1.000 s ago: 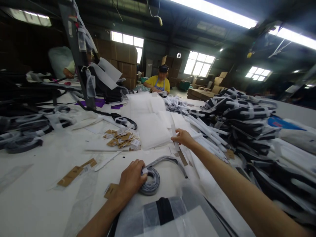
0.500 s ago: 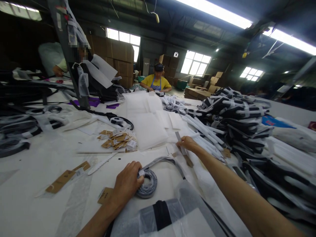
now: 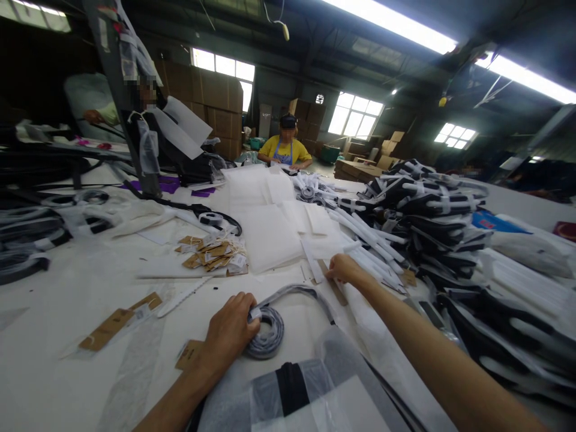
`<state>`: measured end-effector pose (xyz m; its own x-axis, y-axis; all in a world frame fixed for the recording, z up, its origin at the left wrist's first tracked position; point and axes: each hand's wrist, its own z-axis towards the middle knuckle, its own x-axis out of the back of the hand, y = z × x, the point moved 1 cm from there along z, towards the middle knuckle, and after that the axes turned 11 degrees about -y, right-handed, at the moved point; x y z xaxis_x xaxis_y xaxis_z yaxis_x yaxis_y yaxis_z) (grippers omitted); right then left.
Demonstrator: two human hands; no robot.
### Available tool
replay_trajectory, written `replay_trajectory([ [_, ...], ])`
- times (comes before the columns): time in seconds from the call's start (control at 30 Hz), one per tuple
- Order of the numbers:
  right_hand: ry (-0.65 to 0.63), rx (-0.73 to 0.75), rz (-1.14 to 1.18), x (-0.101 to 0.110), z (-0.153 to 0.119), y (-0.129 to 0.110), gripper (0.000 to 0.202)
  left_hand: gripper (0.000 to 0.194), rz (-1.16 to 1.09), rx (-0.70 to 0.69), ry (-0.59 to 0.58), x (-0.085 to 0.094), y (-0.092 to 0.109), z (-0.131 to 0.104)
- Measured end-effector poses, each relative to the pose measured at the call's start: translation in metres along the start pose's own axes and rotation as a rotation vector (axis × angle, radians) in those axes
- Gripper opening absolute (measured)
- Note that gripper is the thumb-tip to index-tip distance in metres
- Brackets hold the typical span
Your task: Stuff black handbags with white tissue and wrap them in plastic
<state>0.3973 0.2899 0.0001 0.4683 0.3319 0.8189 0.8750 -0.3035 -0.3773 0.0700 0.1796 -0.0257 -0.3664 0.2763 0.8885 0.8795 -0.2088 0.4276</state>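
My left hand [image 3: 234,324] is closed on the left edge of a coiled grey strap [image 3: 269,336], with a small white band under the fingers. From the coil the strap arches right to the grey bag [image 3: 265,396] wrapped in clear plastic at the bottom. My right hand [image 3: 342,269] is closed over a brown strip [image 3: 336,290] on the table; whether the fingertips grip something is too small to tell. Just left of those fingertips lies a pale flat strip [image 3: 311,260]. White foam sheets [image 3: 270,237] are spread beyond both hands.
Brown tags [image 3: 213,255] lie in a pile left of the sheets, and more tags [image 3: 108,329] lie nearer. Black-and-white wrapped straps [image 3: 432,210] are stacked at right. A person [image 3: 284,149] in yellow sits across the table. A metal post [image 3: 121,102] stands at left.
My right hand has moved slightly down and let go of the pale strip, which now lies to its left. My left hand keeps its place on the coil.
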Motion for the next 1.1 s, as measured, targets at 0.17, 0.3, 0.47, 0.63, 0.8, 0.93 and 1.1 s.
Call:
replay_trajectory([
  [0.17,0.008,-0.045,-0.062,-0.013,-0.001,0.014,0.019,0.014,-0.008,0.008,0.002,0.001,0.002,-0.002],
  [0.3,0.04,0.018,0.006,-0.016,-0.006,0.018,0.017,0.014,0.0,0.014,-0.003,0.004,0.003,-0.002],
  [0.47,0.093,0.132,0.218,-0.003,-0.032,0.014,0.016,0.014,0.024,0.016,0.003,0.005,0.003,-0.003],
  [0.63,0.053,0.324,0.444,-0.001,-0.08,-0.012,0.025,0.013,0.055,0.029,0.005,0.008,0.006,-0.006],
  [0.8,0.038,0.624,0.377,-0.031,-0.138,-0.059,0.022,0.014,0.084,0.049,0.016,0.01,0.007,-0.008],
  [0.93,0.093,0.88,0.239,-0.056,-0.168,-0.093,0.026,0.014,0.089,0.049,0.046,0.009,0.005,-0.009],
  [1.1,0.172,1.018,0.08,-0.079,-0.166,-0.108,0.011,0.013,0.084,0.03,0.072,0.007,0.005,-0.009],
])
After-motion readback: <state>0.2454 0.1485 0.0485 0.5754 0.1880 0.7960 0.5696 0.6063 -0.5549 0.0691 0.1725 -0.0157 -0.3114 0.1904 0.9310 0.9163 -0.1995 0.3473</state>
